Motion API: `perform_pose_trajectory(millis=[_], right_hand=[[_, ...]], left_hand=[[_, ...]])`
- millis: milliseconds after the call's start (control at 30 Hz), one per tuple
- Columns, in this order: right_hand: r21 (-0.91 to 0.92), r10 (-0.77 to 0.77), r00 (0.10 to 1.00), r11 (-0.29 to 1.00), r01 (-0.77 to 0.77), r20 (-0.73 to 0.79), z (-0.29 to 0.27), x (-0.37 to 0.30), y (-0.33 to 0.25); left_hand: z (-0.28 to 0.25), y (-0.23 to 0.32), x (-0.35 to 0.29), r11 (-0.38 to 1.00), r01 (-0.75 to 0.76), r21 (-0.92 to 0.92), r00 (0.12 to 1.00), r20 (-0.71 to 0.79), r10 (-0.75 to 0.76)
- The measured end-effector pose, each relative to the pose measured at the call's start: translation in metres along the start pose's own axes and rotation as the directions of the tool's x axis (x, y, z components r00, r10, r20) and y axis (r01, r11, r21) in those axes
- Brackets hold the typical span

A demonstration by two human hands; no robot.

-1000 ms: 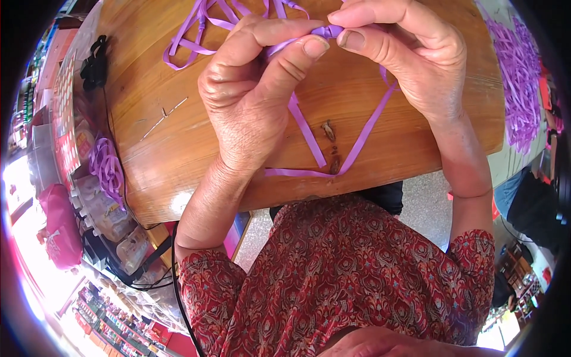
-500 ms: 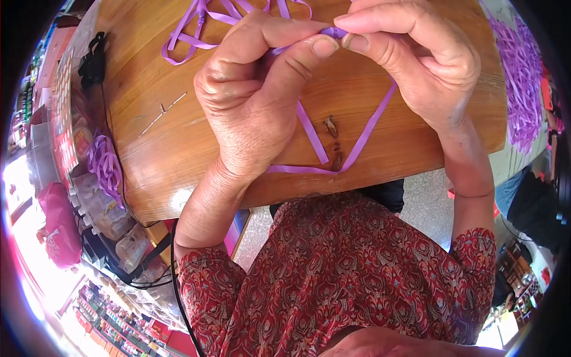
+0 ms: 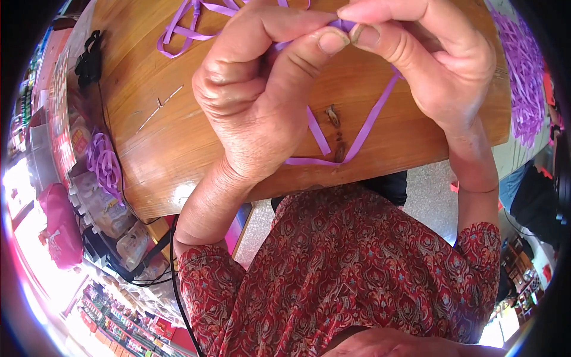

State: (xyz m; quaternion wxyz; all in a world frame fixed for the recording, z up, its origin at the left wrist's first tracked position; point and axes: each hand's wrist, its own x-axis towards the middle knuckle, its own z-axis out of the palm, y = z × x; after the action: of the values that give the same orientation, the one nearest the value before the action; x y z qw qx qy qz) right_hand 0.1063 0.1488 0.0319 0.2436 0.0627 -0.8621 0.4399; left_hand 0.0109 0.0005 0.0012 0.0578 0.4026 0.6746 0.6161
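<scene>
I have the left hand (image 3: 256, 113) and right hand (image 3: 449, 68) each pinching purple ribbon (image 3: 372, 119) between thumb and forefinger, tips close together over the bench (image 3: 160, 154) (the gripped bit is mostly hidden on my feed). I judge this step as fine fingertip work; the next move calls for steady, light pinches.

My left hand (image 3: 253, 113) and right hand (image 3: 446, 74) raised, close together. Each thumb (image 3: 321, 47) pinched toward index finger (image 3: 291, 25), thumb tips just beside each other. Other left fingers (image 3: 226, 92) curled inward. My wrists (image 3: 235, 168) well apart, bare forearms (image 3: 207, 205) slanting inward toward hands.
</scene>
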Motion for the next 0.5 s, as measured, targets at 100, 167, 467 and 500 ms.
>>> perform_pose_trajectory(millis=[100,167,467,500], right_hand=[[0.089,-0.080,0.984,0.991,0.095,-0.157,0.016,-0.006,0.015],[0.103,-0.010,0.983,0.994,0.029,-0.183,0.015,-0.004,0.013],[0.152,0.102,0.991,0.985,-0.088,-0.086,0.002,0.003,0.005],[0.147,0.097,0.991,0.986,-0.083,-0.091,0.002,0.003,0.006]], left_hand=[[0.001,-0.009,-0.001,0.886,-0.020,-0.463,0.999,-0.051,-0.004],[0.000,-0.012,0.000,0.892,-0.011,-0.452,0.998,-0.064,-0.020],[-0.003,-0.012,0.005,0.915,0.029,-0.403,0.999,-0.016,-0.038],[-0.003,-0.012,0.005,0.930,0.003,-0.368,0.999,0.032,0.009]])
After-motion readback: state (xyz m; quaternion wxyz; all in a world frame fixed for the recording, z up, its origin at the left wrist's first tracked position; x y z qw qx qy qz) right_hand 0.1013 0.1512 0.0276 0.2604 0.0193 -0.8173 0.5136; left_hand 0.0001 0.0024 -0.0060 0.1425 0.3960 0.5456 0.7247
